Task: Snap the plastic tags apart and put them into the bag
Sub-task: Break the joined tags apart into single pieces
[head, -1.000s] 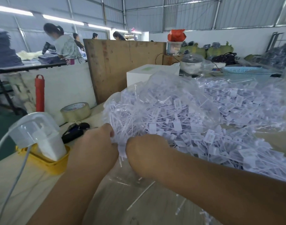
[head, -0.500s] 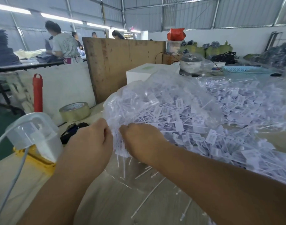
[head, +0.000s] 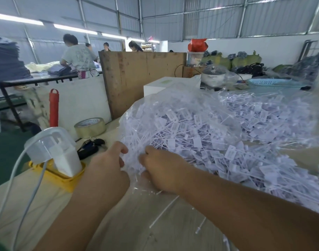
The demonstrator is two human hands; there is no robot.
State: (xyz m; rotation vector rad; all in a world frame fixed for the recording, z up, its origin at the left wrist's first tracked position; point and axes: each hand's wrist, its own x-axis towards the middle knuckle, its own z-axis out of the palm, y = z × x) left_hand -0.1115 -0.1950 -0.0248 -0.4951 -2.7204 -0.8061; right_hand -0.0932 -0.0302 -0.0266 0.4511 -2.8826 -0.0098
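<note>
A large clear bag point(head: 173, 113) crammed with white plastic tags point(head: 196, 140) lies on the pale counter point(head: 37, 205), filling the middle and the 3 o'clock side of the view. The bag's long axis runs from its near end at about 7 o'clock off toward 2 o'clock. Inside, the tags are a jumble; many show a flat rectangular head with a thin stem, and the stems point every way, with no common direction.

Both hands meet at the bag's near end, at the centre of the view. The left hand point(head: 108, 163) has its grip curled closed on a bunch of the clear film and tags, knuckles up, thumb toward 12 o'clock. The right hand point(head: 162, 169), just beside it at 3 o'clock, is likewise folded onto the bunched tags and film; whether it pinches tags, film or both cannot be told, since its fingertips are hidden.

A few loose thin stems point(head: 164, 211) lie on the counter at 6 o'clock of the hands, mostly pointing toward 1 o'clock.

At 9 o'clock of the left hand stands a white device point(head: 53, 151) on a yellow base point(head: 57, 176), with a roll of tape point(head: 90, 126) and dark keys point(head: 91, 145) beyond it toward 11 o'clock.
</note>
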